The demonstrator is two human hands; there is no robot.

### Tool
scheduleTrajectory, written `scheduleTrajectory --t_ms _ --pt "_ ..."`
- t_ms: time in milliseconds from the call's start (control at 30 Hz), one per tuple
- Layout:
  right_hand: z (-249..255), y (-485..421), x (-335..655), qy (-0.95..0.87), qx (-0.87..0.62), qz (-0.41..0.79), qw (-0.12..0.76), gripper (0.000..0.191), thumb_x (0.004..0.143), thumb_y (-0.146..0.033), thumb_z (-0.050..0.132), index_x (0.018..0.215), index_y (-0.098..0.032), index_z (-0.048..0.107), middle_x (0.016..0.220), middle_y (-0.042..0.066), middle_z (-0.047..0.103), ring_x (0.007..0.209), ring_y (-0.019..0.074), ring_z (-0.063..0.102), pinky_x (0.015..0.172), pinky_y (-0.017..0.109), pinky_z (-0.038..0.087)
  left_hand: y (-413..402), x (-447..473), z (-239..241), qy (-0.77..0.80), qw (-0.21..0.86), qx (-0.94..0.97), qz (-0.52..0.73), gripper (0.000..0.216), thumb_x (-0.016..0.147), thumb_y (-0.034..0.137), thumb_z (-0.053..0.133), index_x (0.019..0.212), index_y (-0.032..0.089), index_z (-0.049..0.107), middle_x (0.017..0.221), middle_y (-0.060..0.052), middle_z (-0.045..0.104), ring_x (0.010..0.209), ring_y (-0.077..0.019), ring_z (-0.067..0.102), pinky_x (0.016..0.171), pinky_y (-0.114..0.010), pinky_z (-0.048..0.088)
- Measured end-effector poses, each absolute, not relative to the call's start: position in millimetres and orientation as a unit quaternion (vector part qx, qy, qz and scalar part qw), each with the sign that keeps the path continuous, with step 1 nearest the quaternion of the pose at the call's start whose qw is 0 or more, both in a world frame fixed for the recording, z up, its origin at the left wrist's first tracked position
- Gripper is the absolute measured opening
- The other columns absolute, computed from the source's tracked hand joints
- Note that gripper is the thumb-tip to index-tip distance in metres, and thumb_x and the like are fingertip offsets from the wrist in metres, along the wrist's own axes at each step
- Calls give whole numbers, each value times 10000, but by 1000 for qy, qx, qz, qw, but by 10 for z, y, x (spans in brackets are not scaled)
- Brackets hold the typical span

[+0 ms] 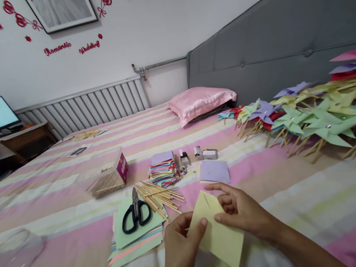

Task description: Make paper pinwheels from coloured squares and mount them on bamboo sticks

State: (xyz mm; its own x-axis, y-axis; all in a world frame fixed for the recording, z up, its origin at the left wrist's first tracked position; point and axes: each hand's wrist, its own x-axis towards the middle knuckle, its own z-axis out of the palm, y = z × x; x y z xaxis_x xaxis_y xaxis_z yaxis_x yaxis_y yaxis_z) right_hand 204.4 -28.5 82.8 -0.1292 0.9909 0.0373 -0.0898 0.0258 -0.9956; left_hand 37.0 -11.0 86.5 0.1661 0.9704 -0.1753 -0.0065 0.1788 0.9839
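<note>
A square of pale yellow paper (220,231) with a short slit near its top corner is held up in front of me. My left hand (183,237) pinches its left edge, thumb on the near face and fingers behind. At the right edge, my right hand (241,209) grips it with the thumb in front and the index finger stretched along the top corner. Just beyond lies a small stack of purple paper squares (214,171). To the left, black-handled scissors (136,213) rest on a pile of coloured paper (136,250), beside loose wooden sticks (161,195).
Finished paper pinwheels (319,121) on sticks crowd the right side of the bed. A clear box of sticks (108,177), a stack of coloured paper pieces (163,168), small open boxes (207,153) and a transparent lid (13,261) lie around. Behind is a pink pillow (202,101).
</note>
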Motion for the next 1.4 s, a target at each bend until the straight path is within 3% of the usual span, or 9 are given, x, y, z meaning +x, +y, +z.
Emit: scheduleTrajectory --t_ms 200,533,1233,1400 --pt "811 -303 2029 -572 -449 506 463 573 666 -62 578 1199 -184 408 679 -41 564 589 98 503 530 209 349 -138 390 796 475 614 531 339 247 512 303 764 611 86 701 554 -50 661 479 -126 511 463 -207 340" --pt "847 -305 2030 -579 -442 505 464 574 669 -72 591 1202 -177 406 692 -36 567 614 103 506 558 213 365 -174 367 942 457 695 441 337 397 462 305 803 783 84 727 606 -82 701 538 -148 573 519 -211 391" --pt "836 -309 2005 -574 -449 495 472 557 660 -96 610 1183 -186 442 652 -52 531 581 99 498 543 213 376 -168 399 821 469 687 448 327 372 484 345 779 727 67 730 599 -108 696 550 -186 590 534 -245 396" --pt "844 -299 2016 -573 -438 498 481 525 697 -209 659 1172 -187 437 806 16 620 692 131 567 639 253 430 -117 374 734 514 664 415 350 380 466 344 770 719 65 719 610 -113 699 537 -203 598 545 -279 418"
